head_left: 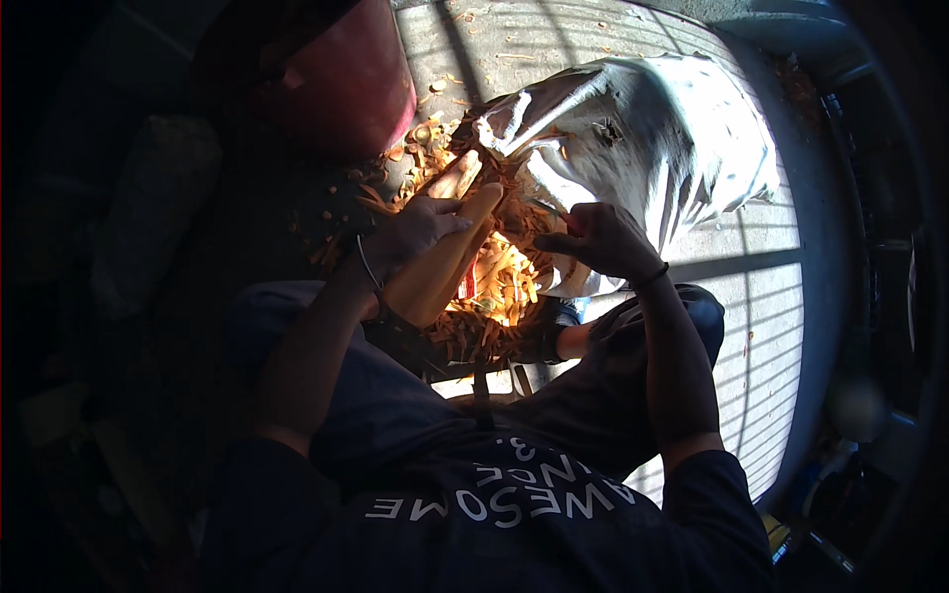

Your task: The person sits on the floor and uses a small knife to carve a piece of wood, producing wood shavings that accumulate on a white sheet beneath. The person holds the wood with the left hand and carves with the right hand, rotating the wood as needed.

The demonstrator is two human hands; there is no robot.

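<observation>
My left hand [420,232] is wrapped around a long, thick, pale orange carrot [440,262], its narrower end slanting away to the upper right. My right hand [608,240] is closed on a small peeling tool [565,215], held a short way right of the carrot and apart from it; its blade is hard to make out. Beneath both hands lies a heap of orange peelings [506,282], brightly sunlit in the middle. Another pale orange carrot [458,176] shows just beyond my left hand, partly hidden by it.
A dark red bucket [346,89] stands at the far left of the peelings. Beyond my right hand, a large white sack [682,128] spreads over the concrete floor [756,336], which is striped with shadows. My knees flank the heap. Deep shadow hides much of the left side.
</observation>
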